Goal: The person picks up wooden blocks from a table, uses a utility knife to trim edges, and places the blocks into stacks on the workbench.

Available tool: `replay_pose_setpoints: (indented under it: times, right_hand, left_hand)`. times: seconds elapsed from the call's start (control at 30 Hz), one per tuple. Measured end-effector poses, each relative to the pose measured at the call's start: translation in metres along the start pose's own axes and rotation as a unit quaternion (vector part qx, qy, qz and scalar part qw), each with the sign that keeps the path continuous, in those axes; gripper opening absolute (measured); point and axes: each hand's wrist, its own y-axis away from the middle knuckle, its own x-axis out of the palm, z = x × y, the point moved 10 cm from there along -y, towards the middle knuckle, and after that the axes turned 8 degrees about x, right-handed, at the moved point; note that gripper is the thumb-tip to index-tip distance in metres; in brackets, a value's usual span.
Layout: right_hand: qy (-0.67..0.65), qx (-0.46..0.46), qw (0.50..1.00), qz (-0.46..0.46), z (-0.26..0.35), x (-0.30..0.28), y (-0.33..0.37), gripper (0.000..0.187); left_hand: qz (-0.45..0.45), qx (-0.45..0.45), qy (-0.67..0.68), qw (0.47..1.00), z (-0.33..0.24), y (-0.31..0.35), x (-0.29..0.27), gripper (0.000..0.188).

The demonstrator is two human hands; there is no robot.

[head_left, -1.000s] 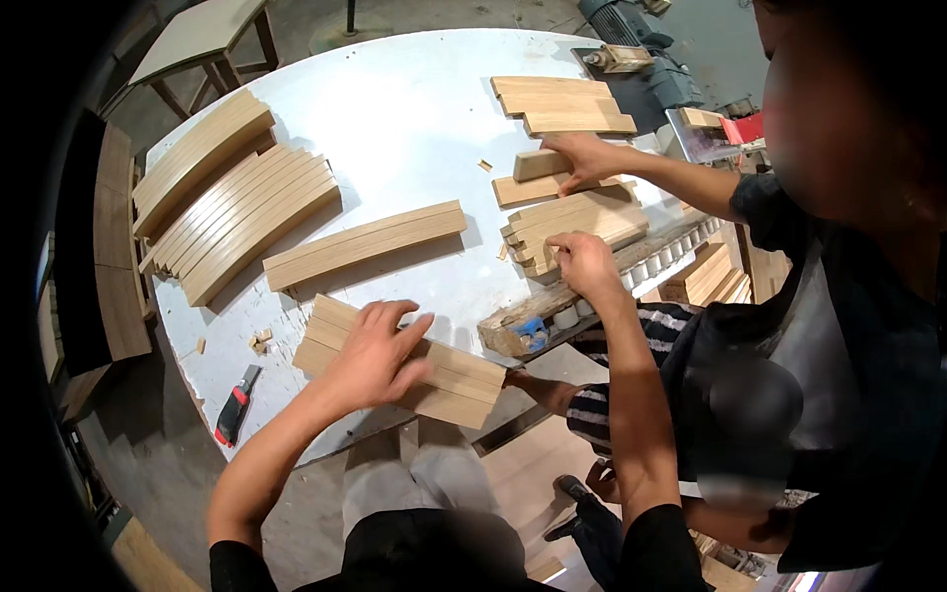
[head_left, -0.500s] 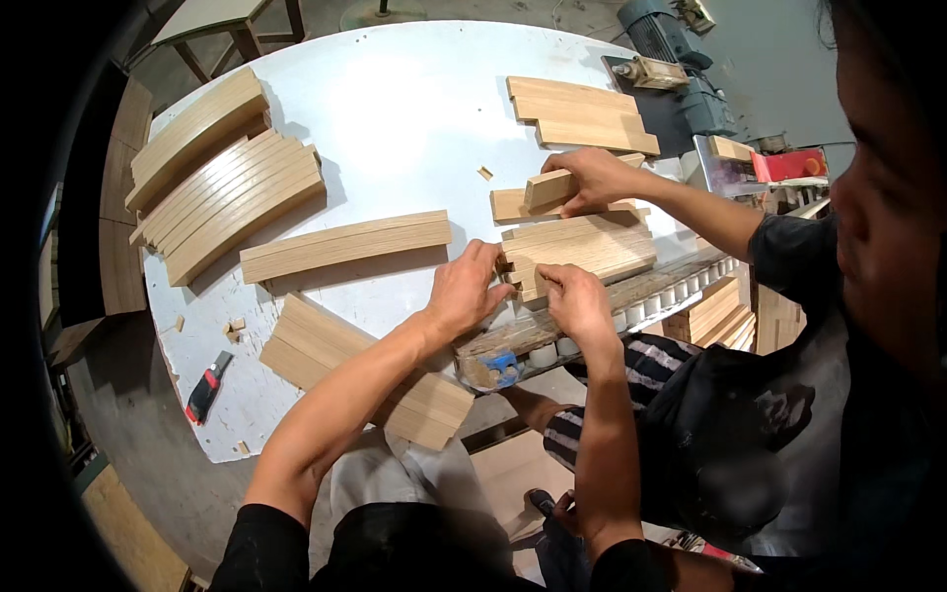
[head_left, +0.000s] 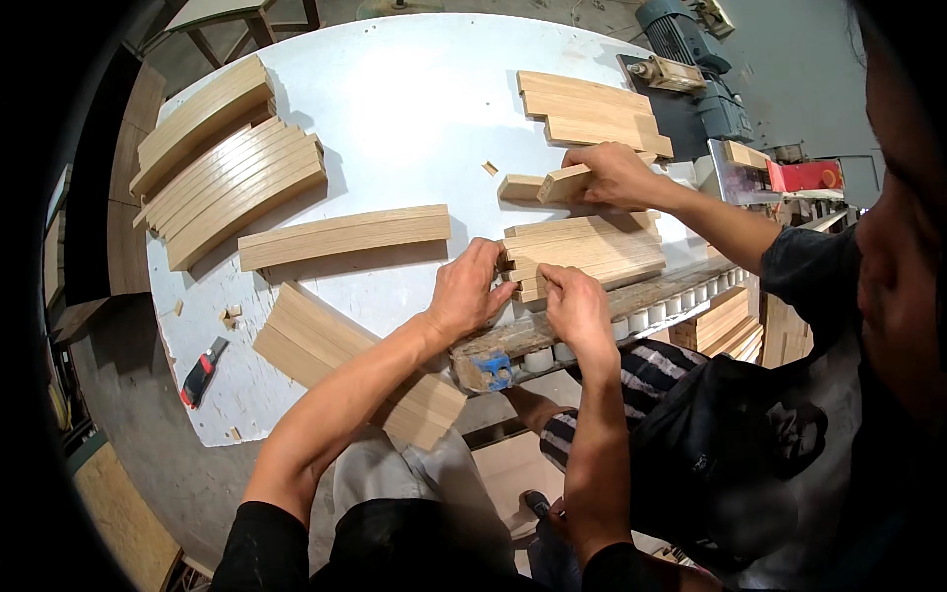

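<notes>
Several pale wooden slats (head_left: 602, 249) lie side by side near the right front edge of the white table. At their left end is my left hand (head_left: 464, 288), its fingers and thumb curled around the uneven slat ends. My right hand (head_left: 578, 308) is closed over the near side, with fingertips on the nearest slats; whatever it may pinch is hidden. Just beyond, another person's hand (head_left: 617, 176) grips a short wooden slat (head_left: 565, 184), beside another slat (head_left: 519, 186) on the table.
Stacked slats (head_left: 232, 187) occupy the far left, with a single bundle (head_left: 345, 235) nearer. Joined slats (head_left: 321, 331) pass under my left forearm. A red-and-black utility knife (head_left: 202, 373) lies at left. More slats (head_left: 592, 109) and a motor (head_left: 681, 49) stand far right. White rollers (head_left: 656, 314) line the edge.
The other person's hand has turned its slat so the end points nearer to me, and the slat beside it has shifted away from me. My hands stay nearly in place; the view moves slightly.
</notes>
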Motion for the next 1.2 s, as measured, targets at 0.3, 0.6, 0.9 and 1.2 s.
replay_pose_setpoints:
  times: [0.3, 0.6, 0.9, 1.2]
  right_hand:
    - [0.014, -0.005, 1.000, 0.000, 0.006, -0.005, 0.002, 0.022]
    - [0.007, -0.009, 1.000, -0.011, 0.002, -0.003, 0.001, 0.023]
    - [0.008, -0.019, 0.999, -0.025, 0.003, -0.003, 0.000, 0.020]
    - [0.013, -0.009, 1.000, 0.000, 0.010, -0.002, 0.000, 0.009]
  left_hand:
    - [-0.009, 0.006, -0.001, 1.000, -0.004, 0.003, 0.005, 0.030]
    - [-0.028, 0.003, 0.062, 0.998, -0.001, 0.007, -0.018, 0.025]
    - [-0.021, 0.039, -0.069, 0.997, -0.014, -0.018, -0.008, 0.019]
    - [-0.013, 0.046, -0.109, 0.993, -0.010, -0.020, -0.005, 0.013]
